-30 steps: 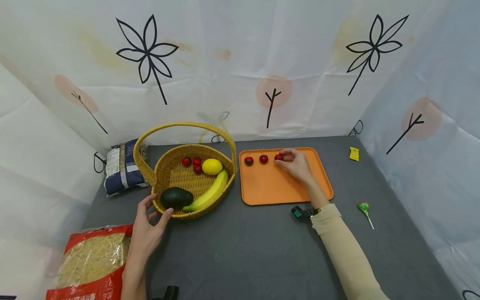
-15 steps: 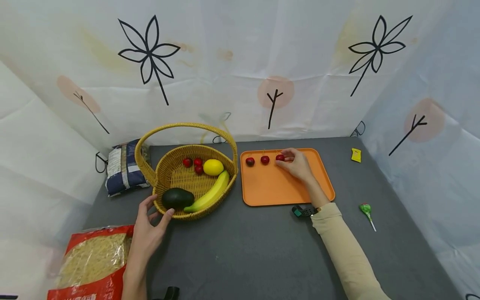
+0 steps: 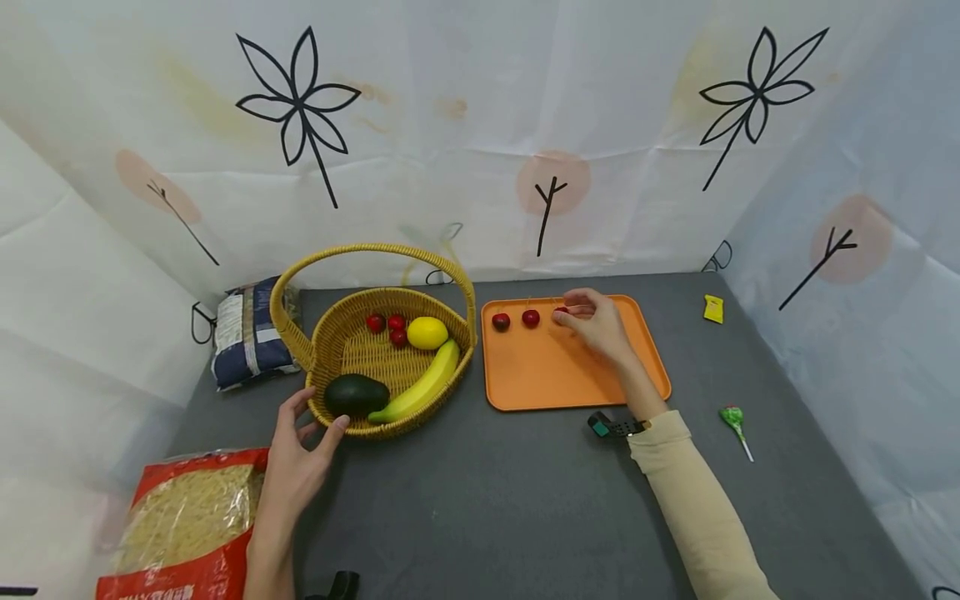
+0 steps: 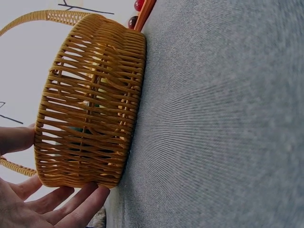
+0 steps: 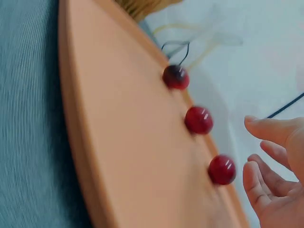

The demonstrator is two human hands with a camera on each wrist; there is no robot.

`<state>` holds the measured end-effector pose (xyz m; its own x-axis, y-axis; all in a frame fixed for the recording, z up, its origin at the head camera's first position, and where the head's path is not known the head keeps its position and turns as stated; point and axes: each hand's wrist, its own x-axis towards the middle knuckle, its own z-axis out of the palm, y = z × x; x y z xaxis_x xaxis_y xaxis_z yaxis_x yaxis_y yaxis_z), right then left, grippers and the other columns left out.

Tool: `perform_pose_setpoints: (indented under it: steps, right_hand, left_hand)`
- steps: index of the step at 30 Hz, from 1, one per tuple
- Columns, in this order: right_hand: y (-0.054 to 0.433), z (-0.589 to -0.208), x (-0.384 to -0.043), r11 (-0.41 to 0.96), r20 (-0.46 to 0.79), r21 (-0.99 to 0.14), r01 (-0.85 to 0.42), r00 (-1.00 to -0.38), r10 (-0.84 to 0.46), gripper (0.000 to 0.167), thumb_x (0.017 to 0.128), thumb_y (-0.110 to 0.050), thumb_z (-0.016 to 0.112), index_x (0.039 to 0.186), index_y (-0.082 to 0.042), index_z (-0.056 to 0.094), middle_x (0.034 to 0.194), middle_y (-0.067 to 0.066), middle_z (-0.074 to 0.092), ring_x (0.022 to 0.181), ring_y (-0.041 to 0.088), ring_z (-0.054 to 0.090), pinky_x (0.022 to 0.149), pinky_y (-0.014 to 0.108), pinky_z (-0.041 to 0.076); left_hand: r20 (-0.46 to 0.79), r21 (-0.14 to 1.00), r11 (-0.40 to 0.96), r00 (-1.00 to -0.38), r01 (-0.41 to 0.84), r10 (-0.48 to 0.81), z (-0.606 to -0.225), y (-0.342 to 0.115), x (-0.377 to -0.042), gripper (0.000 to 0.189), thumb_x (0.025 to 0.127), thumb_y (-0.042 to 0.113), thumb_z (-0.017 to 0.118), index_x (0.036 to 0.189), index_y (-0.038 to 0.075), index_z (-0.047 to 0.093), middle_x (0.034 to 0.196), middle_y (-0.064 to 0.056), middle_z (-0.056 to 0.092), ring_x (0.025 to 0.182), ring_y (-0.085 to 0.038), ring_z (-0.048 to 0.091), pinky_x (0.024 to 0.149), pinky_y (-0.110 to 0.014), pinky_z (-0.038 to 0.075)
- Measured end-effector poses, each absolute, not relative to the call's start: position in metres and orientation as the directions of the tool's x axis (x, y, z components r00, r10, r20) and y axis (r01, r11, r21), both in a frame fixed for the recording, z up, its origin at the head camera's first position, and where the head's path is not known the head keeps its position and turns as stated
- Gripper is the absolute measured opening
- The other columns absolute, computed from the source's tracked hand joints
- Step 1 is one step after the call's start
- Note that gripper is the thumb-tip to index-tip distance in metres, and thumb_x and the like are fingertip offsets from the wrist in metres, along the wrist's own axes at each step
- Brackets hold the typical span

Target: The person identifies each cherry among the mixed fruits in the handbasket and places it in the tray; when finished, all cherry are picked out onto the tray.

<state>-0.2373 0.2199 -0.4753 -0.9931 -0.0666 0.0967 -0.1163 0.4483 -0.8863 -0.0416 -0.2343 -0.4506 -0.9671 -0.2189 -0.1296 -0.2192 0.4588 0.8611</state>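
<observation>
My left hand (image 3: 300, 454) grips the near left side of the yellow wicker basket (image 3: 352, 292), its thumb at the rim and its fingers against the woven wall (image 4: 90, 142). Inside lie an avocado (image 3: 356, 395), a banana (image 3: 420, 387), a lemon (image 3: 427, 333) and several cherries (image 3: 397, 323). Three more cherries stand in a row along the far edge of the orange tray (image 3: 570, 375). My right hand (image 3: 600, 325) hovers beside the rightmost cherry (image 5: 222, 169); in the right wrist view its parted thumb and fingers stand apart from that cherry and hold nothing.
A red-and-clear bag of pasta (image 3: 187, 517) lies by my left forearm. Behind the basket's left side is a dark blue package (image 3: 251, 342). Right of the tray are a yellow wrapped sweet (image 3: 713, 308) and a green lollipop (image 3: 735, 423). White printed cloth (image 3: 480, 150) encloses the table.
My right hand has let go of the rightmost cherry and risen slightly away from it, leaving it on the tray. My left hand stays on the basket.
</observation>
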Motion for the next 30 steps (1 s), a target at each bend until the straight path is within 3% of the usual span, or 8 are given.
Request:
perform_pose_setpoints:
  steps: [3, 10, 13, 18, 20, 22, 27, 30]
  right_hand:
    - [0.216, -0.466, -0.233, 0.403, 0.139, -0.900, -0.168, -0.985, -0.099, 0.044, 0.102, -0.017, 0.078, 0.138, 0.003, 0.065, 0.140, 0.028, 0.067, 0.125, 0.042, 0.067, 0.082, 0.010, 0.052]
    - [0.194, -0.429, -0.211, 0.263, 0.234, -0.926, -0.271, -0.958, -0.163, 0.036, 0.100, -0.008, 0.078, 0.132, 0.004, 0.067, 0.132, 0.028, 0.067, 0.105, 0.008, 0.068, 0.087, 0.014, 0.058]
    - [0.180, -0.415, -0.197, 0.181, 0.264, -0.935, -0.304, -0.940, -0.218, 0.036, 0.099, -0.003, 0.076, 0.132, 0.008, 0.064, 0.127, 0.021, 0.068, 0.104, 0.011, 0.071, 0.088, 0.018, 0.059]
    - [0.154, -0.403, -0.180, 0.040, 0.302, -0.943, -0.329, -0.904, -0.304, 0.033, 0.099, 0.003, 0.074, 0.129, 0.011, 0.062, 0.118, -0.002, 0.070, 0.105, 0.013, 0.070, 0.091, 0.021, 0.062]
    - [0.143, -0.400, -0.174, 0.002, 0.311, -0.944, -0.331, -0.891, -0.331, 0.031, 0.099, 0.003, 0.074, 0.128, 0.009, 0.063, 0.118, -0.003, 0.070, 0.107, 0.014, 0.070, 0.093, 0.022, 0.062]
    - [0.133, -0.398, -0.170, -0.032, 0.315, -0.945, -0.325, -0.879, -0.359, 0.030, 0.099, 0.003, 0.074, 0.127, 0.008, 0.064, 0.119, 0.003, 0.071, 0.108, 0.014, 0.070, 0.093, 0.023, 0.063]
    - [0.106, -0.398, -0.165, -0.085, 0.329, -0.942, -0.326, -0.837, -0.438, 0.028, 0.098, 0.007, 0.071, 0.126, 0.010, 0.064, 0.125, 0.035, 0.063, 0.107, 0.011, 0.069, 0.093, 0.022, 0.063]
    - [0.087, -0.401, -0.164, -0.097, 0.321, -0.944, -0.315, -0.813, -0.485, 0.028, 0.099, 0.008, 0.069, 0.126, 0.010, 0.064, 0.126, 0.039, 0.061, 0.108, 0.012, 0.069, 0.091, 0.021, 0.063]
  left_hand:
    - [-0.140, 0.859, 0.458, -0.966, -0.229, -0.219, -0.451, -0.235, -0.042, 0.086, 0.106, 0.034, 0.072, 0.170, 0.009, 0.022, 0.176, -0.027, 0.027, 0.149, -0.050, 0.048, 0.124, -0.069, 0.040]
    - [-0.113, 0.861, 0.464, -0.968, -0.208, -0.224, -0.452, -0.234, -0.040, 0.083, 0.106, 0.033, 0.072, 0.169, 0.008, 0.024, 0.174, -0.029, 0.029, 0.146, -0.052, 0.050, 0.122, -0.070, 0.042]
    - [-0.123, 0.861, 0.460, -0.967, -0.215, -0.222, -0.452, -0.234, -0.040, 0.084, 0.106, 0.034, 0.072, 0.170, 0.009, 0.023, 0.175, -0.029, 0.028, 0.147, -0.051, 0.049, 0.123, -0.070, 0.041]
    - [-0.149, 0.858, 0.457, -0.965, -0.235, -0.216, -0.451, -0.235, -0.041, 0.086, 0.106, 0.036, 0.072, 0.170, 0.010, 0.021, 0.176, -0.028, 0.026, 0.149, -0.051, 0.048, 0.125, -0.069, 0.040]
    - [-0.154, 0.856, 0.458, -0.964, -0.239, -0.214, -0.451, -0.235, -0.041, 0.087, 0.106, 0.037, 0.072, 0.171, 0.010, 0.020, 0.176, -0.027, 0.026, 0.149, -0.051, 0.047, 0.125, -0.068, 0.040]
    - [-0.157, 0.856, 0.457, -0.964, -0.241, -0.214, -0.451, -0.235, -0.042, 0.087, 0.106, 0.037, 0.072, 0.170, 0.010, 0.020, 0.176, -0.027, 0.026, 0.150, -0.051, 0.047, 0.125, -0.068, 0.040]
    - [-0.156, 0.856, 0.457, -0.963, -0.242, -0.217, -0.451, -0.235, -0.042, 0.087, 0.106, 0.037, 0.072, 0.170, 0.010, 0.021, 0.176, -0.027, 0.026, 0.150, -0.050, 0.047, 0.125, -0.067, 0.040]
    - [-0.152, 0.855, 0.459, -0.964, -0.240, -0.220, -0.451, -0.235, -0.042, 0.087, 0.106, 0.037, 0.072, 0.171, 0.010, 0.021, 0.176, -0.027, 0.026, 0.150, -0.050, 0.046, 0.126, -0.067, 0.039]
